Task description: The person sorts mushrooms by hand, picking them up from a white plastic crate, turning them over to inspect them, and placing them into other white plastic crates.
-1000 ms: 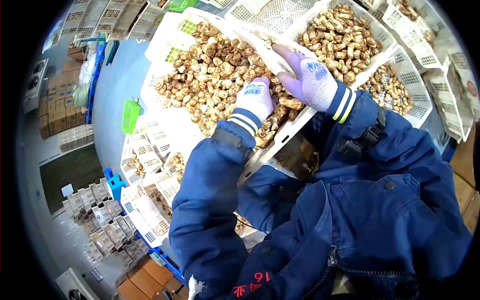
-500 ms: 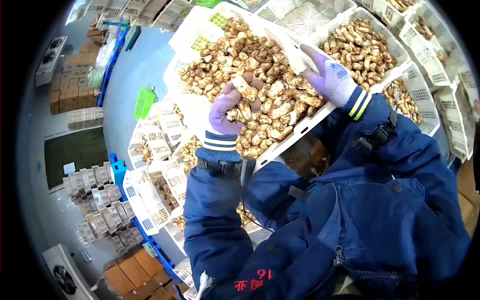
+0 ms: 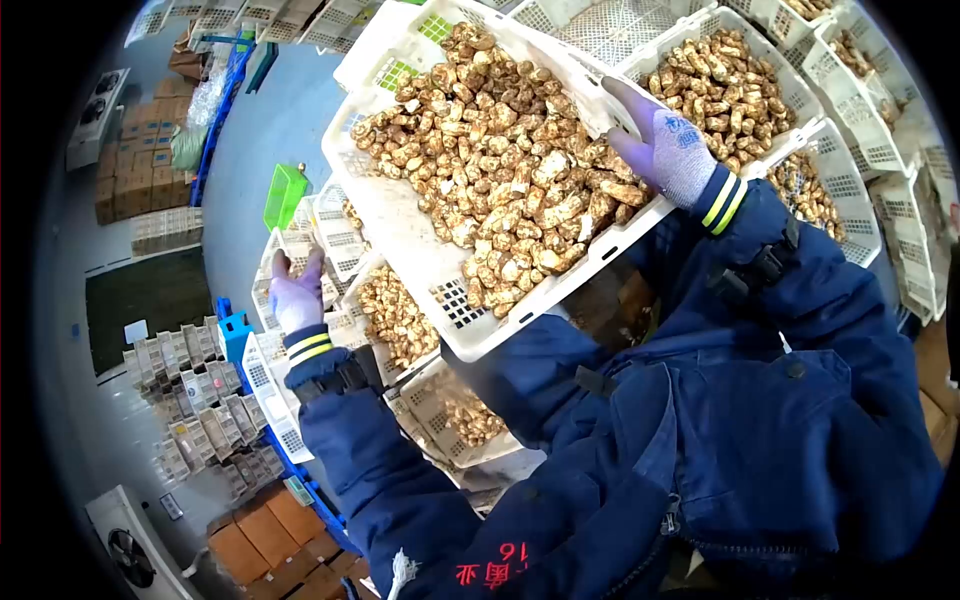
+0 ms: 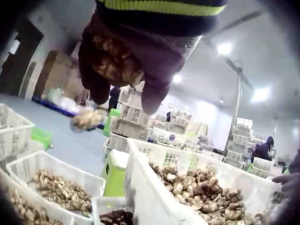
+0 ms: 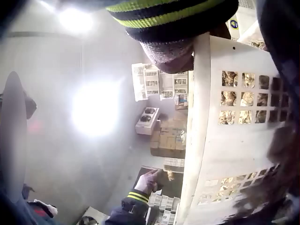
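Note:
A big white plastic crate, heaped with brown mottled mushrooms, is tilted in front of me. My right hand, in a lilac knit glove, grips its right rim with the thumb towards the mushrooms. Out to the left, my gloved left hand is over smaller white crates, its fingers spread apart. The left wrist view shows a mushroom in the palm, held between thumb and fingers. Another mushroom is in the air just past the fingertips.
Left of the big crate stand crates of sorted mushrooms and a green basket. More filled crates line the right side. Cardboard boxes, a fan unit and stacked crates stand farther left.
My left hand took up mushrooms from the heap and has swung left, out of the big crate. One mushroom has left it. The right hand has stayed at the crate's rim.

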`<state>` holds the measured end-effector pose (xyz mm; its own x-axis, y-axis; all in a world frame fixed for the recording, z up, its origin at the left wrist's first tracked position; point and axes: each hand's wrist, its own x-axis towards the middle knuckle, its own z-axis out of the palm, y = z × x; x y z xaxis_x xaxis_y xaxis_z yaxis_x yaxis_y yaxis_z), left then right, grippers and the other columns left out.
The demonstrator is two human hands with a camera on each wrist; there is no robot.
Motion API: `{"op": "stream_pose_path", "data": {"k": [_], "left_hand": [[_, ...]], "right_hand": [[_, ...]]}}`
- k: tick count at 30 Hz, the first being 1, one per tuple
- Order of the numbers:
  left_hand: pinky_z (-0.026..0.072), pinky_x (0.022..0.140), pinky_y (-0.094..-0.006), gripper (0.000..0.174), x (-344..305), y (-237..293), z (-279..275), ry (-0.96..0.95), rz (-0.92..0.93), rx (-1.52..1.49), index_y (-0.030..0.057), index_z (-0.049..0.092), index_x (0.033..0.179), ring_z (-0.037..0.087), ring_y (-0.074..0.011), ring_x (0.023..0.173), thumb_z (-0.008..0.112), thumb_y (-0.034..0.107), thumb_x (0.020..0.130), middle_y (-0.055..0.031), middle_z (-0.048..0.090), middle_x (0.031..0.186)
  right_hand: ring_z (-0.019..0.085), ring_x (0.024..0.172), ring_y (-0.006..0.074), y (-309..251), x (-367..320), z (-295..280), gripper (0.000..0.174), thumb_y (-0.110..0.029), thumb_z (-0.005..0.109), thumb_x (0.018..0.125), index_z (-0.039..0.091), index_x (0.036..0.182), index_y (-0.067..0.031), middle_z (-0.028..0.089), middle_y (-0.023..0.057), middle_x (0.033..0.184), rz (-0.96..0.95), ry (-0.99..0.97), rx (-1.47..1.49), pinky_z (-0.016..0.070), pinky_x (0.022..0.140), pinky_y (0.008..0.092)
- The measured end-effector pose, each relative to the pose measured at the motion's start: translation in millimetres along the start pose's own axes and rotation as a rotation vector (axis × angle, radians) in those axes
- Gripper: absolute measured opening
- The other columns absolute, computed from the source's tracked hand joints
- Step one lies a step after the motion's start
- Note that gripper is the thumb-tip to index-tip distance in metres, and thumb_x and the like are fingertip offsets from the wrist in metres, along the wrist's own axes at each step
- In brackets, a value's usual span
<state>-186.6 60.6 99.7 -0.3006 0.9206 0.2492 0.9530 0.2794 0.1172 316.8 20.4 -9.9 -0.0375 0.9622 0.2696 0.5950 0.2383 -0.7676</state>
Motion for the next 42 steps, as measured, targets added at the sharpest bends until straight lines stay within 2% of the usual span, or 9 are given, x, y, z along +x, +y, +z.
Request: {"op": "stream_pose_path", "data": {"k": [7, 13, 19, 21, 23, 31, 36, 38, 42], "left_hand": [[0.0513, 0.087, -0.0382, 0.051, -46, 222, 64, -0.843, 0.46, -0.147, 0.0072, 0.068, 0.115, 0.067, -0.0306, 0.099, 0.074, 0.04, 0.077, -0.0184, 0.07, 0.104], [0.0467, 0.099, -0.0401, 0.054, -66, 264, 133, -0.885, 0.497, 0.158, 0.0117, 0.062, 0.125, 0.06, -0.0325, 0.114, 0.073, 0.033, 0.077, -0.0189, 0.064, 0.119], [0.0552, 0.076, -0.028, 0.043, -58, 202, 58, -0.866, 0.011, -1.054, 0.0013, 0.062, 0.123, 0.066, -0.0141, 0.089, 0.067, 0.011, 0.082, -0.0127, 0.069, 0.091], [0.0521, 0.066, -0.0247, 0.033, -53, 153, 56, -0.269, 0.703, -0.91, 0.0013, 0.063, 0.115, 0.063, -0.0141, 0.079, 0.066, 0.018, 0.087, -0.0099, 0.066, 0.095], [0.0532, 0.065, -0.0281, 0.025, -57, 131, 23, -0.432, -0.285, -1.835, 0.0024, 0.064, 0.108, 0.064, -0.0173, 0.079, 0.063, 0.021, 0.09, -0.0116, 0.067, 0.097], [0.0487, 0.089, -0.0478, 0.08, 118, 1, 13, 0.303, -0.795, -1.147, 0.0091, 0.042, 0.138, 0.047, -0.0363, 0.12, 0.065, 0.059, 0.08, -0.0215, 0.049, 0.131], [0.0507, 0.091, -0.0302, 0.04, 50, 98, 33, -0.309, 0.033, -1.123, 0.0014, 0.058, 0.126, 0.063, -0.0219, 0.103, 0.066, 0.016, 0.089, -0.0156, 0.059, 0.123], [0.0521, 0.072, -0.0256, 0.035, 8, 151, 79, -0.148, 1.035, -0.534, 0.0167, 0.063, 0.126, 0.062, -0.015, 0.086, 0.062, 0.014, 0.091, -0.0043, 0.066, 0.103], [0.0496, 0.09, -0.0411, 0.056, -72, 252, 122, -0.668, 0.769, -0.226, 0.0047, 0.062, 0.122, 0.065, -0.0338, 0.101, 0.074, 0.035, 0.076, -0.022, 0.066, 0.111]], "right_hand": [[0.056, 0.113, 0.0427, -2, -1, 0, 0.061, -0.029, 0.056, 0.09, 0.037, 0.143, -0.0059, 0.057, 0.0287, 0.122, 0.026, -0.002, -0.001, 0.0449, 0.096, 0.0464], [0.055, 0.121, 0.0381, -9, -1, -6, 0.059, -0.018, 0.059, 0.09, 0.038, 0.143, -0.0036, 0.055, 0.0267, 0.13, 0.126, -0.065, 0.03, 0.0444, 0.101, 0.0405], [0.059, 0.106, 0.0432, -1, 0, 0, 0.059, -0.027, 0.057, 0.09, 0.039, 0.143, -0.0085, 0.058, 0.0287, 0.119, 0.041, 0.004, 0.043, 0.0469, 0.093, 0.0465], [0.059, 0.109, 0.0405, -4, 0, -4, 0.059, -0.026, 0.057, 0.09, 0.04, 0.143, -0.006, 0.058, 0.0271, 0.121, 0.067, -0.034, 0.108, 0.0471, 0.093, 0.0435], [0.058, 0.113, 0.0395, 0, 0, -2, 0.059, -0.025, 0.057, 0.09, 0.04, 0.143, -0.0049, 0.057, 0.0273, 0.124, 0.038, -0.034, 0.093, 0.0464, 0.095, 0.0421], [0.056, 0.119, 0.0381, -8, 2, -2, 0.056, -0.022, 0.059, 0.09, 0.042, 0.141, -0.0043, 0.056, 0.0264, 0.128, 0.054, -0.011, 0.003, 0.0447, 0.1, 0.0407], [0.053, 0.124, 0.0322, -9, 3, -5, 0.062, -0.023, 0.056, 0.09, 0.036, 0.146, -0.0043, 0.052, 0.0249, 0.134, 0.068, -0.065, 0.04, 0.0415, 0.103, 0.0398], [0.053, 0.124, 0.0322, -8, 3, -4, 0.061, -0.023, 0.055, 0.091, 0.036, 0.145, -0.0037, 0.052, 0.0246, 0.134, 0.07, -0.072, 0.016, 0.0419, 0.103, 0.0387], [0.058, 0.113, 0.0396, -11, 0, -5, 0.056, -0.022, 0.059, 0.088, 0.044, 0.14, -0.0055, 0.058, 0.0268, 0.123, 0.094, -0.006, 0.105, 0.0467, 0.096, 0.0424]]}}
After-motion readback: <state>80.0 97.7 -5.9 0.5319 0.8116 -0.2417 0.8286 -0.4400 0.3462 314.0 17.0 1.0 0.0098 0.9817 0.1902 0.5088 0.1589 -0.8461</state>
